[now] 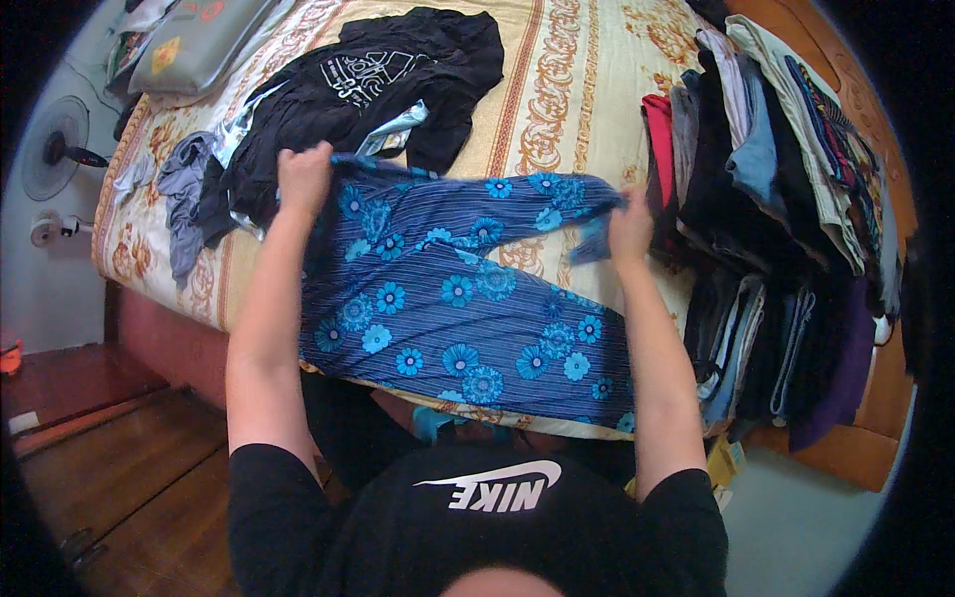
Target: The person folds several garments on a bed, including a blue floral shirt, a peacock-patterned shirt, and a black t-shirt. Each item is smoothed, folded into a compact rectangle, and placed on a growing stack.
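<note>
Blue pinstriped trousers with a turquoise flower print [462, 298] lie spread sideways over the near edge of the bed. My left hand [304, 175] is closed on their upper left corner, by the waist end. My right hand [631, 227] grips the far leg towards its end, slightly blurred, with a bit of fabric hanging beside it. Just beyond my left hand is a crumpled black T-shirt [298, 104] with a white print, and a shiny light-blue cloth [395, 130] pokes out by it. A grey-purple garment [186, 168] lies crumpled to the left.
A patterned cream bedspread [567, 97] covers the bed. Folded clothes [768, 164] stand in stacked rows along the right, against a carved wooden bed end [880, 418]. A grey plastic case or bag [205, 52] lies at the far left. A fan [56, 149] stands beyond the left edge.
</note>
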### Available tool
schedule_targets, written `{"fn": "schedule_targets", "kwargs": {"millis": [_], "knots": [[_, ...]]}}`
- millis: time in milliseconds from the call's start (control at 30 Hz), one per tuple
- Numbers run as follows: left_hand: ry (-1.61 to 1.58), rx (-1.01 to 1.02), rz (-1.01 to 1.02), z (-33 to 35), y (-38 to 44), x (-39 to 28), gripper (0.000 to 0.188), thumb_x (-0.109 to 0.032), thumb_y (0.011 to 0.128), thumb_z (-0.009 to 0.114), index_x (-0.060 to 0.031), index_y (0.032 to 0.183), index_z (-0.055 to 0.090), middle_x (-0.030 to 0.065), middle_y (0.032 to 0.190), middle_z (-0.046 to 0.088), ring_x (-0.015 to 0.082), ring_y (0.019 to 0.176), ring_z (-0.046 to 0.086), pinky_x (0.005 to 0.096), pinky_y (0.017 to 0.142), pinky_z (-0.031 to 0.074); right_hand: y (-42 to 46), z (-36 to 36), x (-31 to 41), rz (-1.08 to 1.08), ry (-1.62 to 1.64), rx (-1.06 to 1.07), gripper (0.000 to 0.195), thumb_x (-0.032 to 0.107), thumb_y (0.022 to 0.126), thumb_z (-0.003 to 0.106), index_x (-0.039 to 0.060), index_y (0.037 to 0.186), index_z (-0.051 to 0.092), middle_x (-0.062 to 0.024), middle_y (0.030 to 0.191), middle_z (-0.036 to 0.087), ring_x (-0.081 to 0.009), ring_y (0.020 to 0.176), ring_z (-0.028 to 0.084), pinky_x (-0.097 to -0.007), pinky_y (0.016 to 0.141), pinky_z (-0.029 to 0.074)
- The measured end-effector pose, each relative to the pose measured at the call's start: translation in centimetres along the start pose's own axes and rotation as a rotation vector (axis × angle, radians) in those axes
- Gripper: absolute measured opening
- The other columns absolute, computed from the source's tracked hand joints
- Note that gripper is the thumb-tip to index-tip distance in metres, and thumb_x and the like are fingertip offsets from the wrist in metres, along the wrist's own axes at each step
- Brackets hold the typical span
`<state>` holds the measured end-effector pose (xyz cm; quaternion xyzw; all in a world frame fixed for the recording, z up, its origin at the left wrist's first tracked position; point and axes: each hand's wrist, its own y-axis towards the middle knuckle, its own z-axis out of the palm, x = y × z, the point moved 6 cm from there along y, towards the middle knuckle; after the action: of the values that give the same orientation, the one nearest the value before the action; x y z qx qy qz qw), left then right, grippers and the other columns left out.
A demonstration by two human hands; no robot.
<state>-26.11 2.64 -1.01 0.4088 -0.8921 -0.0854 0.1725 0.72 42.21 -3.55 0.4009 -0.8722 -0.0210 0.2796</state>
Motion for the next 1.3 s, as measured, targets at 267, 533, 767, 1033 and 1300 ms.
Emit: {"fn": "schedule_targets", "kwargs": {"millis": [267, 533, 767, 1033, 1300], "knots": [[-0.106, -0.233, -0.272, -1.7, -1.2, 4.0, 0.006, -0.01, 0.078, 0.05, -0.0083, 0.084, 0.051, 0.0096, 0.072, 0.06, 0.0268, 0.07, 0.058, 0.0359, 0.061, 0.036, -3.0, -4.9, 2.2, -0.595, -0.233, -0.217, 0.015, 0.003, 0.058, 0.057, 0.0104, 0.069, 0.05, -0.007, 0.072, 0.048, -0.0267, 0.078, 0.049, -0.0392, 0.072, 0.039], [-0.097, -0.007, -0.144, -0.3, -2.3, 2.5, 0.023, -0.005, 0.074, 0.05, -0.0096, 0.096, 0.054, 0.0063, 0.095, 0.059, 0.0211, 0.089, 0.055, 0.0394, 0.078, 0.035, -3.4, -0.5, -1.9, -0.358, 0.054, 0.261, 0.03, 0.008, 0.065, 0.061, 0.008, 0.095, 0.055, -0.0117, 0.106, 0.05, -0.0307, 0.105, 0.046, -0.0393, 0.088, 0.038], [-0.102, 0.313, 0.102, 1.2, -0.4, -5.3, 0.045, -0.015, 0.075, 0.058, -0.008, 0.118, 0.047, 0.0081, 0.103, 0.055, 0.02, 0.102, 0.051, 0.0462, 0.094, 0.026, 1.5, 3.5, -1.5, -0.188, -0.337, 0.31, 0.021, 0.01, 0.075, 0.056, 0.0078, 0.096, 0.056, -0.0144, 0.101, 0.055, -0.0309, 0.1, 0.052, -0.0428, 0.083, 0.044], [-0.325, -0.177, -0.077, -1.4, 2.6, -2.7, 0.016, -0.021, 0.084, 0.048, -0.0093, 0.074, 0.052, 0.0098, 0.069, 0.06, 0.0292, 0.063, 0.06, 0.0415, 0.054, 0.047, 5.3, -1.0, -2.0, -0.035, -0.142, -0.02, 0.015, 0.011, 0.083, 0.041, 0.0011, 0.081, 0.052, -0.0206, 0.073, 0.059, -0.0333, 0.065, 0.061, -0.0431, 0.057, 0.048], [-0.246, 0.109, 0.129, -5.8, 2.2, -1.7, 0.022, -0.03, 0.076, 0.06, -0.0083, 0.078, 0.054, 0.0065, 0.082, 0.059, 0.0261, 0.081, 0.058, 0.0357, 0.063, 0.046, 4.4, -5.3, 3.0, -0.213, -0.18, -0.057, 0.007, 0.004, 0.084, 0.04, -0.0017, 0.087, 0.044, -0.023, 0.08, 0.053, -0.0405, 0.077, 0.056, -0.0443, 0.066, 0.046]]}}
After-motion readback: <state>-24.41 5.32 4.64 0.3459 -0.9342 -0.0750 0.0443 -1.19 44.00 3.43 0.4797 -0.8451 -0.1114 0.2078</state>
